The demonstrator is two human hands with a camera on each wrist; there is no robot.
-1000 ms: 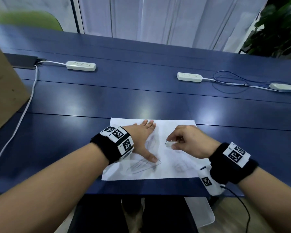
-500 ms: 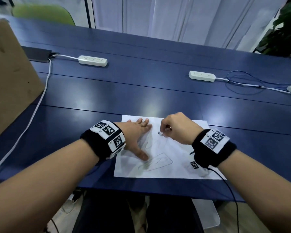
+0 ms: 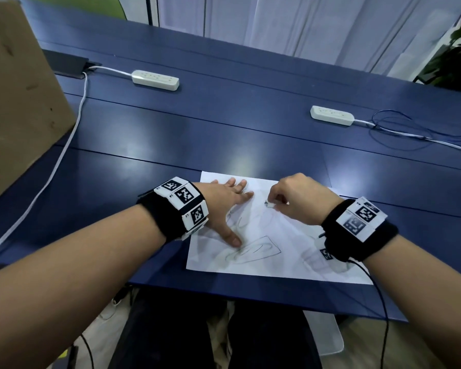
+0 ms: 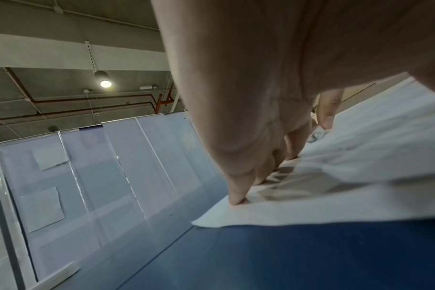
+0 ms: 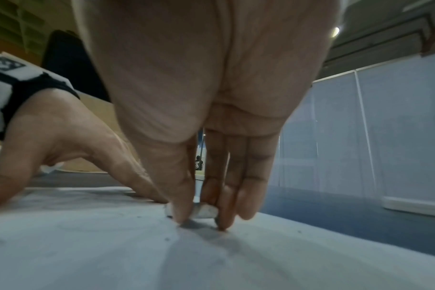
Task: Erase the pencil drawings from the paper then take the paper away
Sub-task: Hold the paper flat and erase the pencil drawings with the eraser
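A white sheet of paper (image 3: pixel 282 251) with pencil drawings (image 3: pixel 253 253) lies near the front edge of the blue table (image 3: pixel 224 134). My left hand (image 3: pixel 229 206) lies flat on the paper's left part, fingers spread and pressing it down (image 4: pixel 236 198). My right hand (image 3: pixel 290 201) pinches a small white eraser (image 3: pixel 270 205) between thumb and fingers and holds it against the paper's upper middle. In the right wrist view the eraser (image 5: pixel 204 212) touches the paper (image 5: pixel 211 255) under the fingertips.
A brown cardboard box (image 3: pixel 16 97) stands at the left. Two white power strips (image 3: pixel 155 79) (image 3: pixel 332 115) with cables lie farther back on the table. A dark flat device (image 3: pixel 64 65) sits at the back left. White screens and a plant stand behind.
My right hand has carried the eraser up and left across the paper, toward the left hand. The left hand stays pressed on the sheet. The head view has shifted.
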